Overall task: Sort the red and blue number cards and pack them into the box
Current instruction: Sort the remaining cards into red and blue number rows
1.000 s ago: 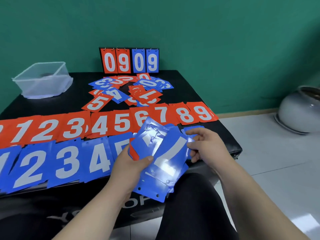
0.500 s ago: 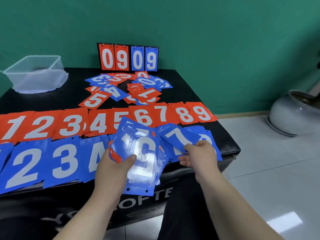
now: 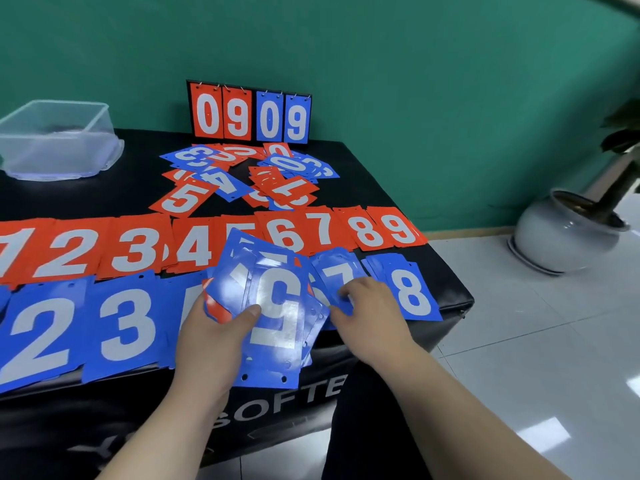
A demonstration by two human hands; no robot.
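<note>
Sorting is running well ahead of packing, as I judge it. At your far left the clear plastic box (image 3: 59, 140) is standing on the black table (image 3: 138, 192), well apart from the cards, and I am not making out any number card in it, so all the packing is waiting.

Moving right, the red row (image 3: 138, 251) is lying complete, reading 1 to 9. Below it the blue row (image 3: 121, 323) is showing 2 and 3, then disappearing behind your hands.

Your left hand (image 3: 211, 341) is gripping a fan of blue cards (image 3: 273, 317), thumb clamped across the top one, which is reading like an upside-down 5; a red corner is peeking out beneath.

Your right hand (image 3: 370, 317) is resting on the blue 7 card (image 3: 339, 275) in its place in the row, fingers bent together over it. I cannot tell whether they are pinching or only pressing. The blue 8 card (image 3: 412, 292) is lying just beside it.

Behind the rows, a loose heap (image 3: 242, 181) of mixed red and blue cards is waiting unsorted, and the flip scoreboard (image 3: 249, 114) is reading 0 9 0 9.

White lettering (image 3: 284, 400) on the table front is reading "SOFTE"; its remaining letters are hiding behind your arm.
</note>
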